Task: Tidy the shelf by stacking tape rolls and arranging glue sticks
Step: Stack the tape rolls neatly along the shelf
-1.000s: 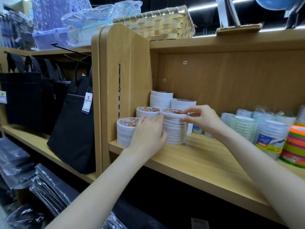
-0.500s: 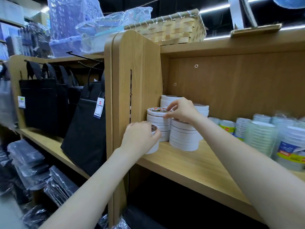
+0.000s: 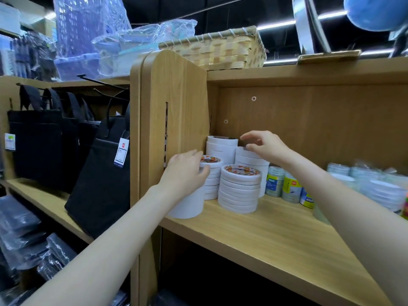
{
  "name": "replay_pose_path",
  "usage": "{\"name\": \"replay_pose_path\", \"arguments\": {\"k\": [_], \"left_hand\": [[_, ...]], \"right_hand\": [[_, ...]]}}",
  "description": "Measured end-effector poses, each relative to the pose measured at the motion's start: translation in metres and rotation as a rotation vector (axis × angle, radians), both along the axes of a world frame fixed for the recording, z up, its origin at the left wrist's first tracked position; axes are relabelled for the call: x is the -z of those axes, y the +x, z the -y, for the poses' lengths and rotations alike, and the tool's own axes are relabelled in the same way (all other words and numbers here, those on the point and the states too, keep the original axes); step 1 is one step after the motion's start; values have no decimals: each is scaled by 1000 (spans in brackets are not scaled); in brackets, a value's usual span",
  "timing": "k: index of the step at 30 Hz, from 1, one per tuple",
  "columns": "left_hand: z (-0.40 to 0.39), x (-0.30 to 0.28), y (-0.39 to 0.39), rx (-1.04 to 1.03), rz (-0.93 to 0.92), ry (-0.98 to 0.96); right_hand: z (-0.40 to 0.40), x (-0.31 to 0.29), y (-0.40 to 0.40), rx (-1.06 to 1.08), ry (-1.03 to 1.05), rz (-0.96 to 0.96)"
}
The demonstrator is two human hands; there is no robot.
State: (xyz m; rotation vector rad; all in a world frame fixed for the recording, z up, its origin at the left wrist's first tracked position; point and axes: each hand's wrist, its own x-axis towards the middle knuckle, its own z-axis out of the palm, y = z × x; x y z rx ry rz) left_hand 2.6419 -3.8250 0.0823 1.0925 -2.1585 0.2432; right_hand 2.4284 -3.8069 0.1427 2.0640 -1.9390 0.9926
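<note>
Head view: five stacks of white tape rolls are seen crowded into the left corner of a wooden shelf [image 3: 276, 237], against its side panel [image 3: 176, 111]. The front-left stack [image 3: 187, 202] is plain white and stands at the shelf's front edge; it is covered from above by the left hand [image 3: 184, 173], whose fingers are curled over its top in a grasp. Just behind it, a stack [image 3: 212, 177] of thin rolls is topped with a red, orange and white label. Beside that, the front stack [image 3: 239, 191] of thin rolls carries the same label on top and stands free of both hands. At the back, a taller stack [image 3: 221, 146] of wide white rolls is set in the corner, and another wide stack [image 3: 251, 160] stands to its right. The right hand [image 3: 265, 144] is placed at the top of this last stack, fingers loosely spread and bent, fingertips touching its upper rim. Wrapped rolls [image 3: 284, 186] with blue and yellow labels are lined up further right.
</note>
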Motion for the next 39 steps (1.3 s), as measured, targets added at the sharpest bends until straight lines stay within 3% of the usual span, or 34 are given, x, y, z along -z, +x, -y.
{"name": "replay_pose_path", "arguments": {"k": [5, 14, 18, 25, 29, 34, 39], "left_hand": [[12, -2, 0, 3, -12, 81], [25, -1, -5, -173, 60, -24], [22, 0, -6, -201, 51, -33], [18, -8, 6, 7, -101, 178], [15, -13, 8, 8, -159, 224], [22, -11, 8, -54, -179, 166], [23, -15, 7, -43, -101, 190]], "right_hand": [[49, -5, 14, 26, 81, -173], [45, -15, 6, 42, -200, 83], [25, -26, -9, 66, -203, 36], [46, -10, 15, 62, -53, -74], [56, 2, 28, 85, -124, -68], [32, -2, 13, 78, -202, 2], [-34, 11, 1, -22, -146, 54]]}}
